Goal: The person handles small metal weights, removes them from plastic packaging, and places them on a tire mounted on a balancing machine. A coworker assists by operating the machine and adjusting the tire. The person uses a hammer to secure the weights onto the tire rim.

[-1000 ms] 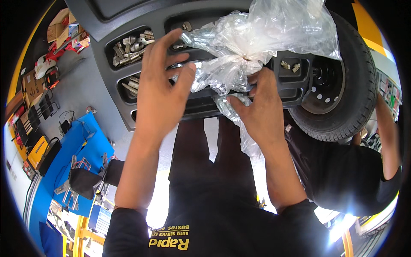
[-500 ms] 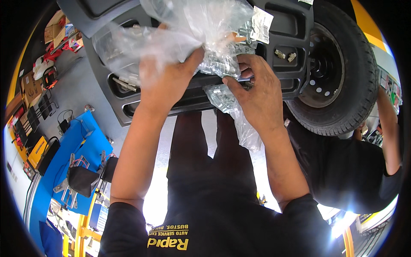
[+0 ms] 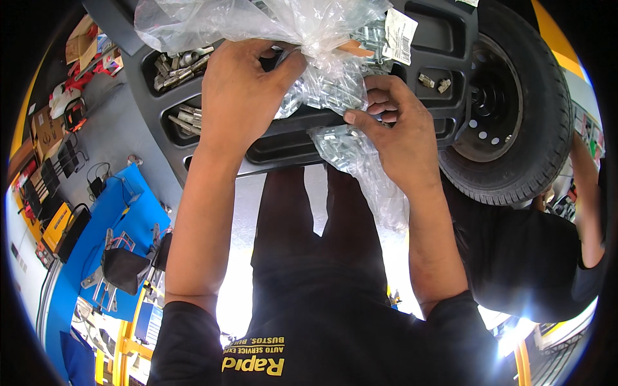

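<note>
bright, bent toward the rim
washes out to white beside dark trousers (image 3: 284, 225), flares at lower right, glints off clear bag (image 3: 328, 29), blackens in the corners

Clear plastic bag (image 3: 320, 31) partly beyond top edge

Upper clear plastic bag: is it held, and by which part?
The left hand holds the upper bag near its gathered neck; whether the right hand grips or only touches its lower edge, I can't tell.
</note>
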Available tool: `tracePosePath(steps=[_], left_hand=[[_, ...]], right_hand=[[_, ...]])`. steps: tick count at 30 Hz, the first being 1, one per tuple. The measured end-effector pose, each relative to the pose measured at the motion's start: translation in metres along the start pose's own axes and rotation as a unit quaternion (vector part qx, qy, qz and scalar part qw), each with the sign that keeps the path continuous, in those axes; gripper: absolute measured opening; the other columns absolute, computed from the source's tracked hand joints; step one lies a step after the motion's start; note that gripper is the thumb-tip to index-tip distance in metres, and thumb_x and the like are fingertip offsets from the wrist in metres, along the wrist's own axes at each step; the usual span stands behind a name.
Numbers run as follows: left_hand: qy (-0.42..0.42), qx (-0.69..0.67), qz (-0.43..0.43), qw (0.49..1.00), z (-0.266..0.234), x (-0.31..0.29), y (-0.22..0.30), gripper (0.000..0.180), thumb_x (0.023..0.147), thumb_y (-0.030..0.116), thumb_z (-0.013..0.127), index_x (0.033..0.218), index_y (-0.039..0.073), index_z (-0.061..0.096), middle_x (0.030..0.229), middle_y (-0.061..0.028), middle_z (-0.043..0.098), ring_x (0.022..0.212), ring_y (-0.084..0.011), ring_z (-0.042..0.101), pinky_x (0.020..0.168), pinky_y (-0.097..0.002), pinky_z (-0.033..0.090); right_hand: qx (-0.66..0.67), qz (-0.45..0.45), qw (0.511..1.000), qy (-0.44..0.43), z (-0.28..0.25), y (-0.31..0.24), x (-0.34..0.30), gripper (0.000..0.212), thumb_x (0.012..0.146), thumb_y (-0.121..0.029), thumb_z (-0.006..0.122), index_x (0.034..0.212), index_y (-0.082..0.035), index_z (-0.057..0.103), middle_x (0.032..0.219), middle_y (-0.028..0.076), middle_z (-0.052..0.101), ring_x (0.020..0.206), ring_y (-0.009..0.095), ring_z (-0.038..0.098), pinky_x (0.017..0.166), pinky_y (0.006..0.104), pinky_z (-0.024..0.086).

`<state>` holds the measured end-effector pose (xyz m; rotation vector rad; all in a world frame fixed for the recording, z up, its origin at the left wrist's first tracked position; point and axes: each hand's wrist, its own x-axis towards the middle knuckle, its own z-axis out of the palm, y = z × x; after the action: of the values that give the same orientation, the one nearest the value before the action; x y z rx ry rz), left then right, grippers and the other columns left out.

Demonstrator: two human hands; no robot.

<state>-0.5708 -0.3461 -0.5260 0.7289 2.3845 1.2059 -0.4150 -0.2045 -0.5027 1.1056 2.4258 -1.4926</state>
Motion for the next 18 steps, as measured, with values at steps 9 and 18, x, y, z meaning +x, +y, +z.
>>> tracePosePath(steps=[9, 18], left_hand=[[-0.012, 0.039, -0.008, 0.999, -0.009, -0.010, 0.006, 0.029, 0.081, 0.023, 0.074, 0.104, 0.005, 0.074, 0.103, -0.0163, 0.070, 0.094, -0.0354, 0.064, 0.086, -0.0437, 0.049], [0.032, 0.007, 0.058, 0.998, -0.001, -0.010, 0.026, 0.025, 0.080, 0.019, 0.078, 0.099, 0.003, 0.072, 0.095, -0.0113, 0.064, 0.093, -0.0325, 0.059, 0.088, -0.0404, 0.048]], right_hand=[[0.127, 0.054, 0.990, -0.041, -0.009, 0.009, 0.006, 0.019, 0.088, -0.005, 0.074, 0.105, -0.001, 0.066, 0.093, 0.001, 0.067, 0.087, 0.010, 0.061, 0.079, 0.0273, 0.050], [-0.040, -0.114, 0.990, 0.079, 0.019, -0.007, 0.004, 0.028, 0.080, -0.012, 0.079, 0.104, -0.003, 0.068, 0.099, 0.011, 0.062, 0.087, 0.030, 0.064, 0.077, 0.0405, 0.052]])
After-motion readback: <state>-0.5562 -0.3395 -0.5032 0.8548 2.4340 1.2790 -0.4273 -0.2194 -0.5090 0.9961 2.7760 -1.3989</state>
